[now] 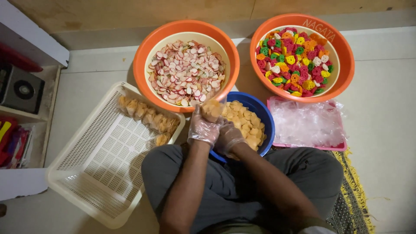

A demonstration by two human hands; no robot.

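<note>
Both my hands wear thin clear gloves. My left hand (203,128) holds up a small clear bag of yellow crackers (212,109) over the rim of a blue bowl (264,116). The blue bowl is filled with loose yellow crackers (245,122). My right hand (228,138) rests at the bowl's near edge, touching the lower part of the bag; its grip is partly hidden. I sit cross-legged on the floor, knees around the bowl.
A cream perforated tray (102,173) at left holds a row of filled bags (149,119). Two orange bowls stand behind: one with pink-white crackers (186,71), one with multicoloured crackers (294,60). A pink tray of empty clear bags (307,123) is at right. Shelves stand at far left.
</note>
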